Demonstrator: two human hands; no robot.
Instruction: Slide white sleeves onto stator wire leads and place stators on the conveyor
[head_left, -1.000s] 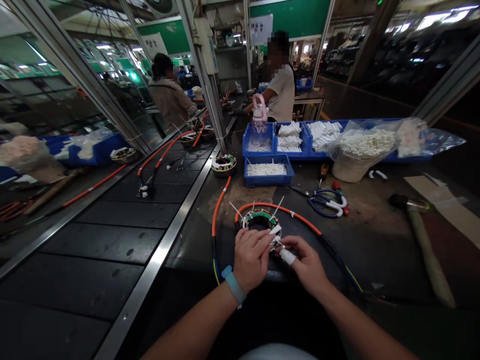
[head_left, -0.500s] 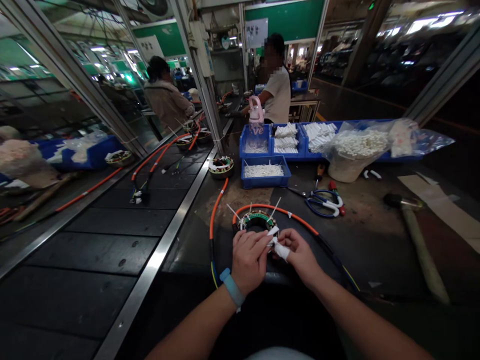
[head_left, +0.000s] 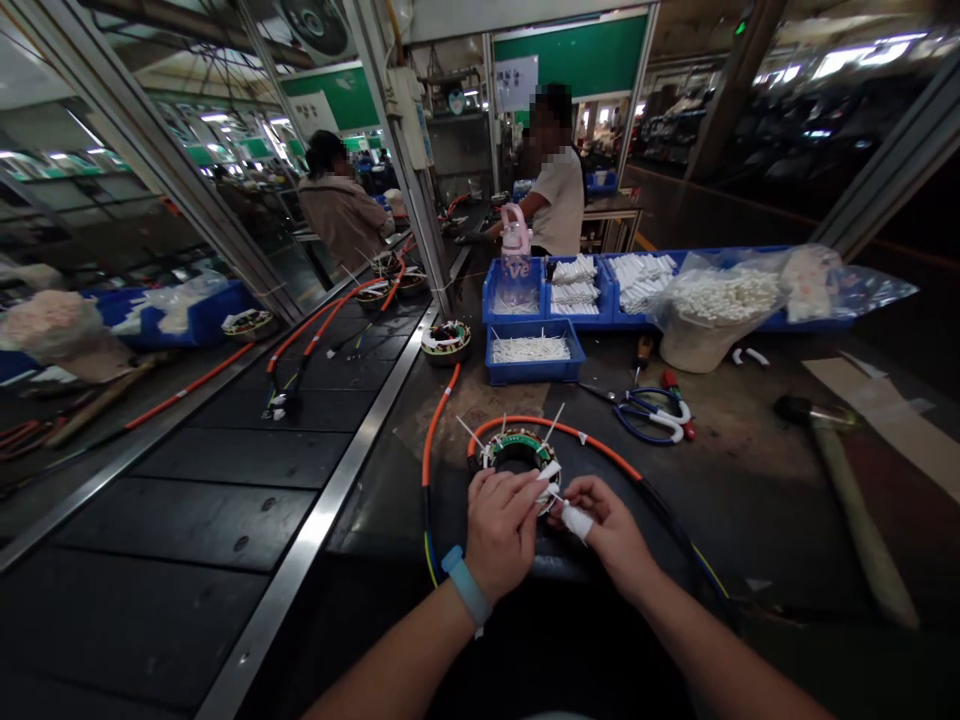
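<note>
Lh [head_left: 501, 520] fingers closed over the near rim of the wound ring [head_left: 517, 441], abt its 7 o'clock, bench edge right in front of the wearer. Rh [head_left: 611, 535] is at 4, fingers bent, thumb side wht; tbh can't tell if it's pinching anything. Orange cable [head_left: 606, 452] arcs from the ring's 9 over 12 n down past 3. Hammer [head_left: 855, 510] w/ wooden handle at 3, snips [head_left: 680, 428] at 2. Blue tray [head_left: 534, 374] w/ thin wht strips at 12. Coworker [head_left: 562, 200] way back, also 12ish.
</note>
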